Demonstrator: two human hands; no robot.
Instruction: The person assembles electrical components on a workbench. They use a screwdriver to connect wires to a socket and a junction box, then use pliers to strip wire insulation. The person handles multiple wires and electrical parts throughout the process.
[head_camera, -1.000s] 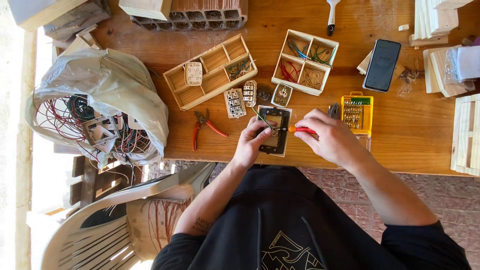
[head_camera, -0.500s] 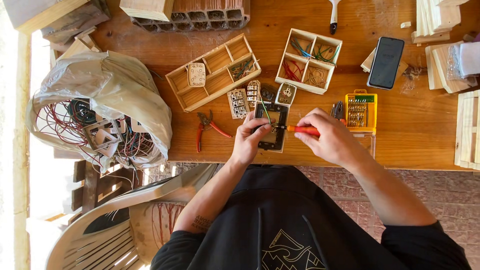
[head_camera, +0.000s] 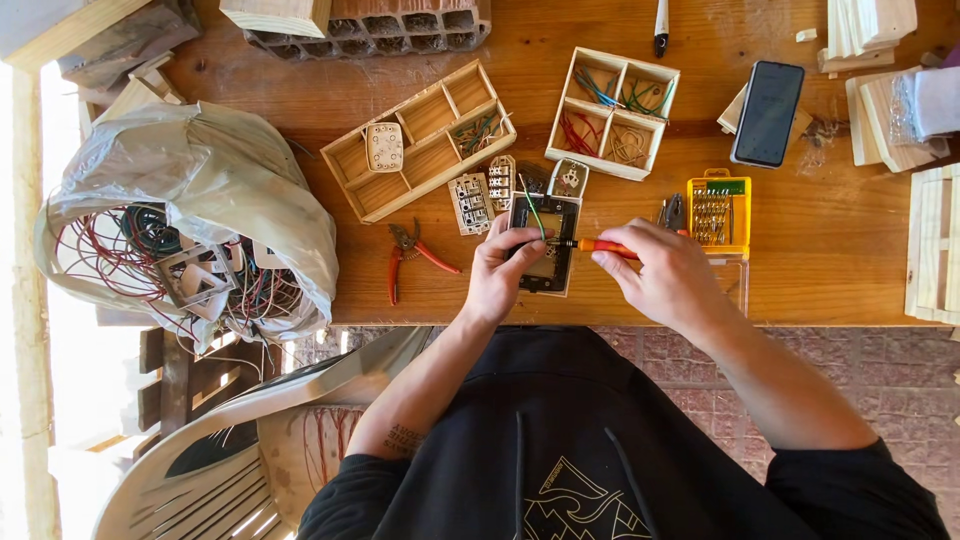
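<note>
Unscrewing step: left hand (head_camera: 497, 275) grips switch plate (head_camera: 545, 245), right hand (head_camera: 668, 275) grips screwdriver (head_camera: 600, 246); next needs tip kept seated in screw.

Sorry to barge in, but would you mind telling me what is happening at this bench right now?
A person seated at a wooden bench steadies a black switch frame with the left hand. The right hand holds an orange-handled screwdriver, its tip at the frame. Red-handled pliers, a yellow bit case, wooden sorting trays, a phone and a bag of wires lie around.
</note>
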